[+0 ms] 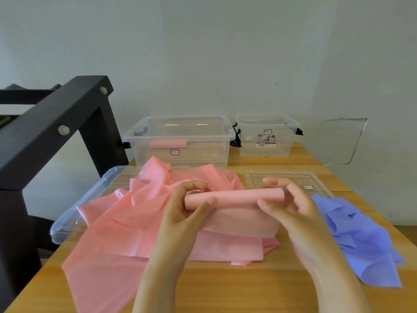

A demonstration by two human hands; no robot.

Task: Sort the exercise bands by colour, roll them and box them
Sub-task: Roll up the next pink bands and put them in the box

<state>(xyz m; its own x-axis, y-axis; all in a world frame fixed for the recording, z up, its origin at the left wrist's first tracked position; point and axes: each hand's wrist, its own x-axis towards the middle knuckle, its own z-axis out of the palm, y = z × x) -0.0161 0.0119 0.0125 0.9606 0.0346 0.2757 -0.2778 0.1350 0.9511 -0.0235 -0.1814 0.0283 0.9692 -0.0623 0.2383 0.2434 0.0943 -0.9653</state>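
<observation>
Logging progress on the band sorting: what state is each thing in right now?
Held pink band: partly rolled, gripped by left hand and right hand.
Loose pink bands: unrolled, heaped.
Purple bands: unrolled, heaped.
Large box: open, one finished pink roll inside.
Small box: open, no bands seen inside.
Large lid: off, partly under loose pink bands.
Small lid: off, flat on table.

Smooth, faintly glossy pink bands (pixel 117 227) lie on a matt wooden table (pixel 225 288) beside clear plastic boxes (pixel 180 141).
</observation>
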